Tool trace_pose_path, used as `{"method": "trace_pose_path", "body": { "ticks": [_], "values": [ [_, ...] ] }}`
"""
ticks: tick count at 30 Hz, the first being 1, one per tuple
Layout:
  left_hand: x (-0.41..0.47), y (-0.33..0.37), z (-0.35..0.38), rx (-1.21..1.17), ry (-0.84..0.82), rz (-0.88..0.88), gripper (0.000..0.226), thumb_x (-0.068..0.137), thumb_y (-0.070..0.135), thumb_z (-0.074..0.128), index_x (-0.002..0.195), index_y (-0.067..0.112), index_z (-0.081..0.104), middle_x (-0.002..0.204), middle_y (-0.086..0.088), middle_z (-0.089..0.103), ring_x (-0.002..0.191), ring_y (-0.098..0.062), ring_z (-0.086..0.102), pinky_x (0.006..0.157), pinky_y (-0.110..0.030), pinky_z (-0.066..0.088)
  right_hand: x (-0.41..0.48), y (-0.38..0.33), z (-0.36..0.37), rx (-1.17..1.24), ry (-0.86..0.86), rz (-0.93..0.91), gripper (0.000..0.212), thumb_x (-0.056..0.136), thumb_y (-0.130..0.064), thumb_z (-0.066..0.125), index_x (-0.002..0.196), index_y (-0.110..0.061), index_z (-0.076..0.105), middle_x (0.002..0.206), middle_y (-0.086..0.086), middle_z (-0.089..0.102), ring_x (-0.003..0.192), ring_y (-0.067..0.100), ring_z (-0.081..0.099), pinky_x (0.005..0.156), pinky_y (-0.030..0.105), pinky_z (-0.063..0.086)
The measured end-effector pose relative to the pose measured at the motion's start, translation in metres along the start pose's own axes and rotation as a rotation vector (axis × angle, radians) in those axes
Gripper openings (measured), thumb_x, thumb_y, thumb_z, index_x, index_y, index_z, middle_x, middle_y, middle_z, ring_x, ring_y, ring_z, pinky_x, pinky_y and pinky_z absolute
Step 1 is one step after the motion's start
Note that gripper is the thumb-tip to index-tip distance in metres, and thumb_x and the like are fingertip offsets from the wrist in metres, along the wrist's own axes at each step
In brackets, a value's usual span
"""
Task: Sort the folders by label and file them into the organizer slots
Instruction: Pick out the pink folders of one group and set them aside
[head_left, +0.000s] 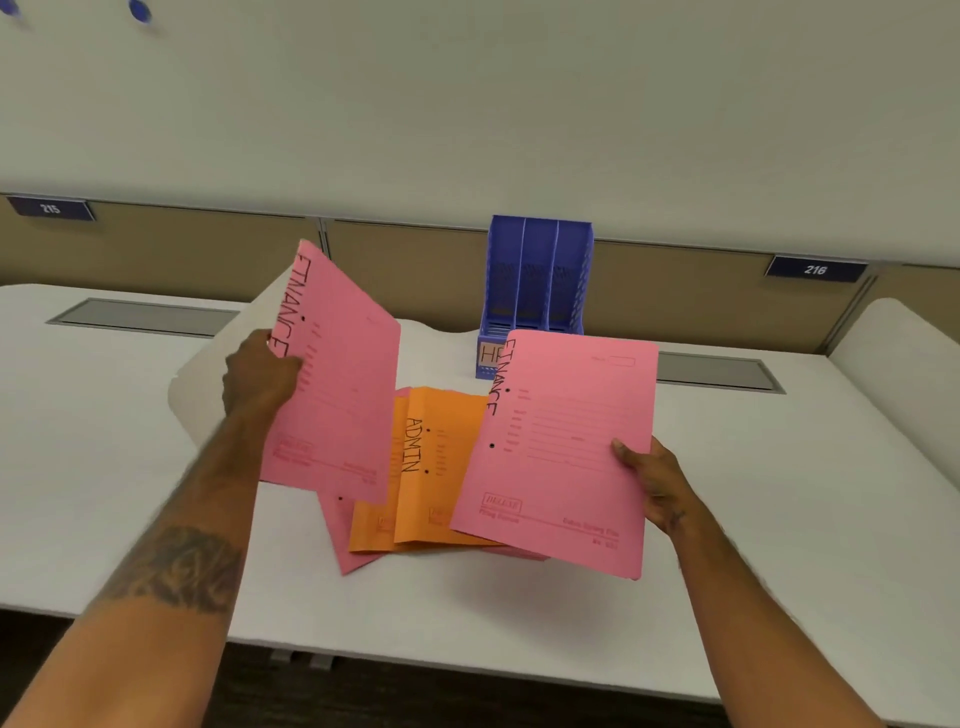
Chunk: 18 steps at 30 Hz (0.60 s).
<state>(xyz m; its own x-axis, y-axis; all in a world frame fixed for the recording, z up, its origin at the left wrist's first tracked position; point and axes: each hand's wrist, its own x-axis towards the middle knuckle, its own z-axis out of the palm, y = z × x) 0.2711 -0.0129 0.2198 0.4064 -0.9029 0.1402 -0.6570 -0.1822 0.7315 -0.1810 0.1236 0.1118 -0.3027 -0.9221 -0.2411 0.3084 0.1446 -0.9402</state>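
My left hand (260, 376) grips the left edge of a pink folder (337, 395) marked FINANCE and holds it raised and tilted above the desk. Lower and to the right, my right hand (652, 480) holds a second pink FINANCE folder (561, 457) by its right edge. Between them on the desk lies a fanned pile with orange folders, the top one (441, 467) marked ADMIN, and a pink folder (343, 540) underneath. A blue three-slot organizer (535, 275) stands upright at the back of the desk. A label on its base reads "H", the rest hidden by the right folder.
The white desk (779, 493) has grey cable hatches at back left (145, 317) and back right (717, 371). A beige partition (415, 270) with number plates 215 and 216 runs behind it. The desk's front edge is near my arms.
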Motion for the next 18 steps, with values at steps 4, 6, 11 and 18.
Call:
{"method": "trace_pose_path", "body": {
  "ticks": [4,6,11,18],
  "values": [
    [0.008,0.031,-0.015,-0.124,0.008,0.130,0.035,0.087,0.034,0.067,0.118,0.018,0.067,0.110,-0.010,0.070,0.095,-0.031,0.066,0.082,-0.040,0.051,-0.002,-0.006,-0.005,0.001,-0.008,-0.009,0.040,0.083,-0.015,0.072,0.121,-0.014,0.061,0.112,0.012,0.071,0.096,0.033,0.070,0.073,0.046,0.058],
    [0.004,0.039,-0.014,-0.287,-0.067,0.127,0.028,0.085,0.039,0.069,0.107,0.021,0.071,0.097,-0.001,0.071,0.075,-0.015,0.067,0.067,-0.029,0.051,-0.002,-0.008,-0.005,0.001,-0.006,-0.012,0.037,0.084,-0.014,0.071,0.120,-0.014,0.061,0.112,0.012,0.071,0.096,0.034,0.070,0.075,0.047,0.058],
    [-0.024,0.040,0.020,-0.584,-0.373,-0.025,0.023,0.087,0.035,0.071,0.086,0.012,0.072,0.088,-0.015,0.077,0.063,-0.023,0.073,0.063,-0.037,0.059,-0.004,-0.013,0.000,0.015,-0.060,-0.019,0.041,0.087,-0.015,0.068,0.126,-0.012,0.057,0.117,0.014,0.069,0.103,0.036,0.067,0.085,0.054,0.055],
    [-0.081,0.029,0.079,-0.666,-0.611,-0.124,0.025,0.092,0.038,0.066,0.100,0.014,0.070,0.091,-0.010,0.078,0.077,-0.029,0.075,0.068,-0.042,0.061,-0.009,-0.025,0.011,0.029,-0.117,-0.017,0.035,0.096,-0.023,0.057,0.130,-0.016,0.053,0.120,0.013,0.068,0.105,0.036,0.066,0.084,0.055,0.055]
  ]
}}
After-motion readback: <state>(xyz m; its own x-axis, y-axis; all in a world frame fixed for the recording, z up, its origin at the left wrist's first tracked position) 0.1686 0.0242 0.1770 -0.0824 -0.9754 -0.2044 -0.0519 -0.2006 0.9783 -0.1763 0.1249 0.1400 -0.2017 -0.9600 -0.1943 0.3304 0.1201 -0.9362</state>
